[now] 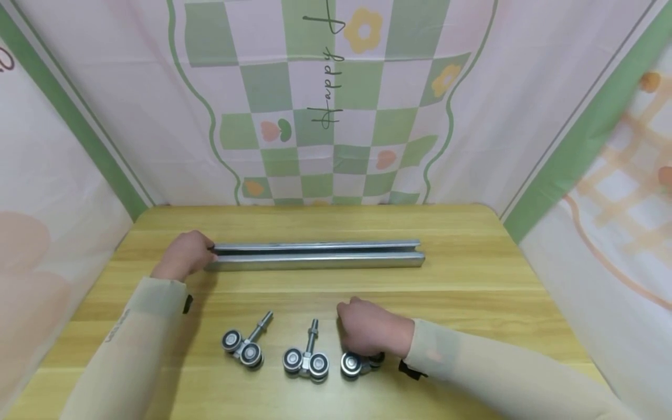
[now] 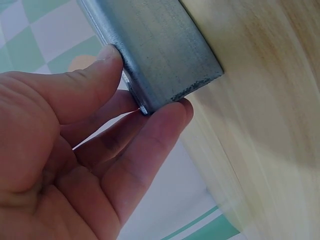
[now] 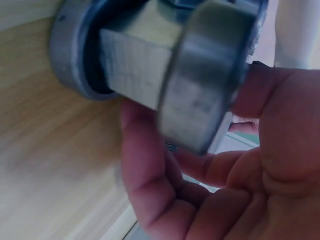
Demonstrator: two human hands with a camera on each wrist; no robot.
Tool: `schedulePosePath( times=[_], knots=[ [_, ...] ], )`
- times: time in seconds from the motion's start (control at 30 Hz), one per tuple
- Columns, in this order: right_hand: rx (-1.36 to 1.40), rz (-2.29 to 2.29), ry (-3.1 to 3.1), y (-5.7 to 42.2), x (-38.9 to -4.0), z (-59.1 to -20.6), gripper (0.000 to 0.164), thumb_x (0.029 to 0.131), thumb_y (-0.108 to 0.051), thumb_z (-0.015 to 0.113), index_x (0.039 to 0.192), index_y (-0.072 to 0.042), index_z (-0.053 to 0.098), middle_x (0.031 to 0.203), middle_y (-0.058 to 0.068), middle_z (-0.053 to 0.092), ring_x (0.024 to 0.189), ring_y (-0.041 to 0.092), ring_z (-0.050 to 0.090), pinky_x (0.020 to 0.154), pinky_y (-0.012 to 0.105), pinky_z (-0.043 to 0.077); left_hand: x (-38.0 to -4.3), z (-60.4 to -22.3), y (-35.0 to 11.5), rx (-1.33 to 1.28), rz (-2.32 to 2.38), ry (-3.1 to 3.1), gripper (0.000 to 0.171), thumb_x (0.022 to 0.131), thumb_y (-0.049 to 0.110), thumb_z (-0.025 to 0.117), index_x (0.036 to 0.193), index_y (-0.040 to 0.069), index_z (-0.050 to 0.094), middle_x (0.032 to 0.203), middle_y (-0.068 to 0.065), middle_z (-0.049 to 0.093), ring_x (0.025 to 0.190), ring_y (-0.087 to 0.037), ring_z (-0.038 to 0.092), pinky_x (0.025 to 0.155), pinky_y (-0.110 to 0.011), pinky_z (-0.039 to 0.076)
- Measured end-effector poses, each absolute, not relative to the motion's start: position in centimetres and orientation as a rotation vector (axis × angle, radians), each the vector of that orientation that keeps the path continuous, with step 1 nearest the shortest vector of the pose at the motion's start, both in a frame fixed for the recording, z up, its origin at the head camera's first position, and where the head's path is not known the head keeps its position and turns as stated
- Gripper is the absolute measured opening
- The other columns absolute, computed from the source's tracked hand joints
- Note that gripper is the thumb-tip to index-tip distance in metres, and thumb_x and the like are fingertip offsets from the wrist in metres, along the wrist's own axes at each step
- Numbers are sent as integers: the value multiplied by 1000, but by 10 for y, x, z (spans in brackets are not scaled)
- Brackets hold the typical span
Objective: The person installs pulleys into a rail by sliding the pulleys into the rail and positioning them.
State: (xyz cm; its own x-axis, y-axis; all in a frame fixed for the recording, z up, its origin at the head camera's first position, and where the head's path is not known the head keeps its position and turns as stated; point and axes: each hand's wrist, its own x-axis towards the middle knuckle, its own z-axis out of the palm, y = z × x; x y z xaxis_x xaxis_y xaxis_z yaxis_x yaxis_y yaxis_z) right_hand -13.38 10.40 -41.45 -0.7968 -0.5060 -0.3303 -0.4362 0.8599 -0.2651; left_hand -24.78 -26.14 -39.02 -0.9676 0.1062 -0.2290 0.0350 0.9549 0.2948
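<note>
A metal channel rail (image 1: 315, 263) lies lengthwise across the table, its long slot facing up. At the rail's left end my left hand (image 1: 184, 255) grips it. In the left wrist view the thumb is on the rail's (image 2: 160, 55) edge and fingertips touch its cut end. My right hand (image 1: 374, 328) holds the rightmost roller trolley (image 1: 350, 364), fingers curled around it. In the right wrist view its wheels (image 3: 200, 85) and metal block show close up; most of its bolt is hidden. A middle trolley (image 1: 306, 363) and a left trolley (image 1: 251, 353) lie on the table with their threaded bolts showing.
The wood-grain table (image 1: 472, 280) has rounded far corners. Behind it hangs a checkered curtain (image 1: 315, 157), with more printed cloth on the left and right. The left and middle trolleys lie between the forearms, nearer than the rail.
</note>
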Motion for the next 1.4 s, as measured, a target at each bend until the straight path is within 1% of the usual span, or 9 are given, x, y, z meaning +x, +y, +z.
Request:
schedulePosePath(
  times=[0.13, 0.37, 0.73, 0.97, 1.03, 1.3, 1.4],
  knots=[
    [-723, -241, 2653, 103, -134, -415, 30, 82, -13, 69, 107, 2, 63, 76, 4, 53, 66, 16, 49, 55, 29, 47, -248, -391, -262, 107, 421, 2865, 41, 93, 12, 69, 124, -13, 60, 124, -32, 59, 114, -51, 54, 98, -62, 42],
    [-780, -232, 2666, 104, -135, -416, 18, 82, -12, 68, 96, -1, 64, 71, 1, 51, 66, 15, 48, 56, 29, 47, -249, -394, -263, 114, 426, 2869, 41, 93, 11, 69, 124, -13, 60, 124, -33, 59, 114, -51, 55, 97, -62, 43],
    [-760, -277, 2665, 103, -135, -416, 17, 76, -8, 70, 91, -3, 63, 71, 1, 53, 65, 15, 50, 57, 29, 49, -251, -395, -264, 117, 423, 2868, 41, 93, 11, 68, 124, -13, 60, 124, -32, 60, 114, -51, 54, 98, -62, 43],
    [-676, -373, 2638, 104, -135, -415, 26, 73, -3, 70, 99, -1, 66, 77, 2, 58, 66, 14, 51, 57, 27, 49, -250, -393, -264, 124, 430, 2866, 42, 93, 12, 68, 125, -14, 59, 125, -32, 59, 115, -51, 54, 98, -62, 42],
    [-685, -375, 2638, 104, -136, -416, 25, 73, -2, 69, 99, -1, 66, 77, 3, 59, 65, 13, 51, 57, 27, 49, -249, -393, -263, 122, 432, 2865, 42, 93, 12, 68, 125, -14, 59, 125, -32, 59, 115, -51, 54, 98, -62, 42],
    [-752, -306, 2655, 104, -135, -416, 17, 74, -5, 69, 91, -2, 65, 73, 2, 56, 65, 14, 51, 61, 29, 51, -248, -391, -262, 110, 437, 2850, 42, 93, 12, 68, 125, -14, 59, 126, -33, 58, 116, -52, 53, 98, -62, 43],
    [-773, -266, 2657, 104, -134, -416, 11, 75, -5, 69, 84, -4, 63, 69, 0, 54, 63, 14, 50, 61, 29, 51, -248, -391, -262, 125, 436, 2856, 42, 93, 12, 68, 125, -14, 59, 126, -33, 58, 116, -52, 53, 98, -62, 43]
  ],
)
